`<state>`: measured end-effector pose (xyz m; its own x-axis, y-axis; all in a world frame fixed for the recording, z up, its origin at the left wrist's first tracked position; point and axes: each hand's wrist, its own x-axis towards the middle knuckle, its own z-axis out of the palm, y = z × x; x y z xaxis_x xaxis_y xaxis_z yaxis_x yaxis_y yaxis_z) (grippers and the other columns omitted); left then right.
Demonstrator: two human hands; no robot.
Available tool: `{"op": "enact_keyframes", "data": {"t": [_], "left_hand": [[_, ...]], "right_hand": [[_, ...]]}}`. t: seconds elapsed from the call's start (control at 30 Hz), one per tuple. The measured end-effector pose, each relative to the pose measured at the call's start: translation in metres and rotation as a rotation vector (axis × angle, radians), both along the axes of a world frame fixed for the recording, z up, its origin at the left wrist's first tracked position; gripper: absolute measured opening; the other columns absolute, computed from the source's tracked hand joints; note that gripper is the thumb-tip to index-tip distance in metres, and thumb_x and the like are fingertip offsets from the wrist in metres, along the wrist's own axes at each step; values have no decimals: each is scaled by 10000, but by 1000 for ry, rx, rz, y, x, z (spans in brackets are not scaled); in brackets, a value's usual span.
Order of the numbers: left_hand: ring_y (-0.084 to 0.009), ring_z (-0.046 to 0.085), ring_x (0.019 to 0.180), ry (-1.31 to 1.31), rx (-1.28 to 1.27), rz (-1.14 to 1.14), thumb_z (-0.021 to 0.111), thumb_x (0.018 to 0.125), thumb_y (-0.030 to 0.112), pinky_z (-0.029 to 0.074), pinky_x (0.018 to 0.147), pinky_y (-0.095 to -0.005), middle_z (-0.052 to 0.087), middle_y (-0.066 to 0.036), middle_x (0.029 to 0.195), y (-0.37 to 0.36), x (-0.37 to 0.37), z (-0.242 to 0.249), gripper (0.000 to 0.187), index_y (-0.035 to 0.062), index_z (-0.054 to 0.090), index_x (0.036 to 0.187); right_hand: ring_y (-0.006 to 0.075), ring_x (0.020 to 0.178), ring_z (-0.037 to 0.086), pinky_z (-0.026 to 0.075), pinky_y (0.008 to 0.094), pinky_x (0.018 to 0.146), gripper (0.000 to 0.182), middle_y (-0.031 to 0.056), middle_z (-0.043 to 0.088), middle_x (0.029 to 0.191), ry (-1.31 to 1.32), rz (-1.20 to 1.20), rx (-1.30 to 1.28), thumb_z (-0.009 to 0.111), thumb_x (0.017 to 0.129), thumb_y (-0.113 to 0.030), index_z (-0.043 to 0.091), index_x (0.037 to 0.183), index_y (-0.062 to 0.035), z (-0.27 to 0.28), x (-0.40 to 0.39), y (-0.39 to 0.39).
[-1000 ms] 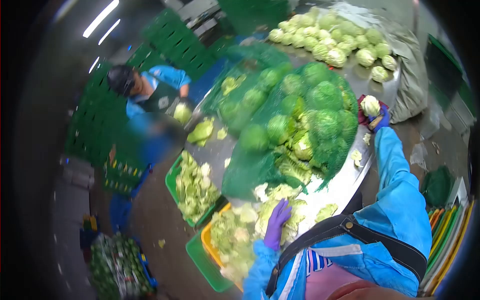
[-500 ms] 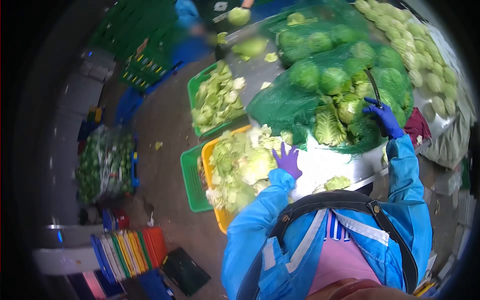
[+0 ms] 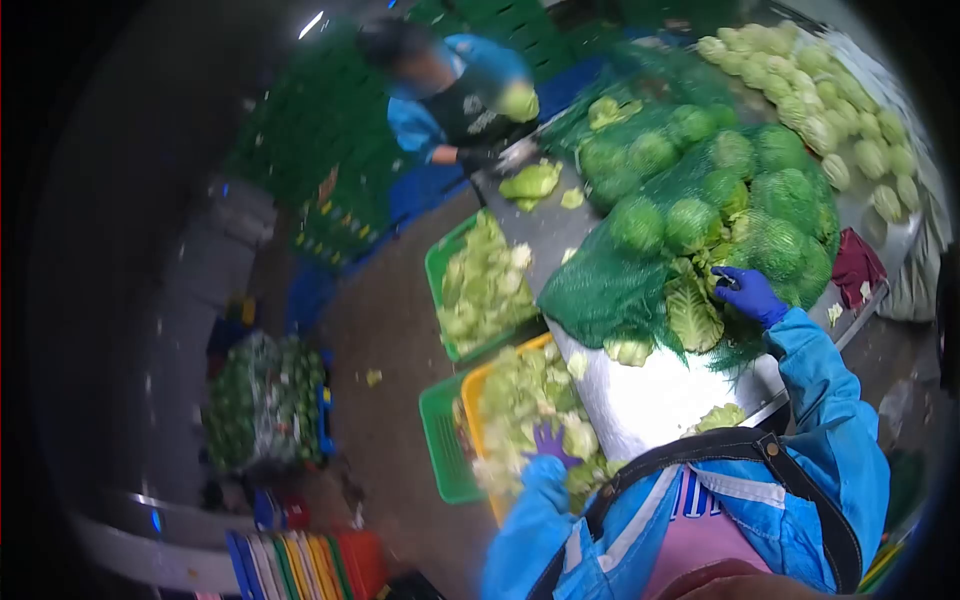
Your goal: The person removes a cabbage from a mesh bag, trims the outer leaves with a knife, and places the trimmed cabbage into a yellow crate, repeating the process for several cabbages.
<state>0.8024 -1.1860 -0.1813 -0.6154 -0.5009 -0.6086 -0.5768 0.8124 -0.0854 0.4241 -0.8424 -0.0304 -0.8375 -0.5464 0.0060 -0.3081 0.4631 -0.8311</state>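
My left hand (image 3: 553, 445), in a purple glove, lies with fingers spread on the loose cabbage leaves (image 3: 535, 390) heaped in the yellow crate (image 3: 473, 400). My right hand (image 3: 750, 296), gloved in purple too, is closed at the opening of a green net sack (image 3: 610, 290) full of cabbages (image 3: 692, 224). It grips a knife (image 3: 727, 280), of which only a small part shows now. Just left of that hand, a cabbage with a loose outer leaf (image 3: 693, 312) sits at the mouth of the sack.
Across the metal table (image 3: 640, 395) a co-worker (image 3: 465, 105) holds a cabbage. Trimmed cabbages (image 3: 840, 110) are piled at the far right. Green crates (image 3: 437, 280) stand along the table's left side. A wrapped load of cabbages (image 3: 265, 400) stands on the floor at left.
My left hand has moved from the table edge onto the leaves in the yellow crate. My right hand has turned, and the raised knife blade no longer shows. The view has shifted, showing more of the co-worker.
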Motion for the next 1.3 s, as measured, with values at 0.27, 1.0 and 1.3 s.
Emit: {"op": "enact_keyframes", "data": {"t": [0.27,1.0,1.3], "left_hand": [[-365,-88,1393,244,-134,340,736,527,656,108,929,-782,4,-132,1528,12,6,-27,1174,352,86,1457],[-415,324,1299,83,-67,-48,531,611,800,120,1104,-521,396,-290,1344,-22,56,-120,1085,160,247,1441],[-273,633,951,691,360,563,662,807,360,486,826,-355,640,-218,1023,23,-1,37,524,55,545,1216]], "right_hand": [[331,873,641,503,375,776,407,184,653,966,224,-43,142,668,758,-280,631,1100,-62,7,21,-5],[303,738,619,326,507,996,386,85,628,697,543,-101,452,670,723,-246,598,1084,-128,20,21,90],[325,824,635,480,403,765,447,211,645,838,316,-981,170,622,821,-402,622,1101,-53,-123,-25,247]]}}
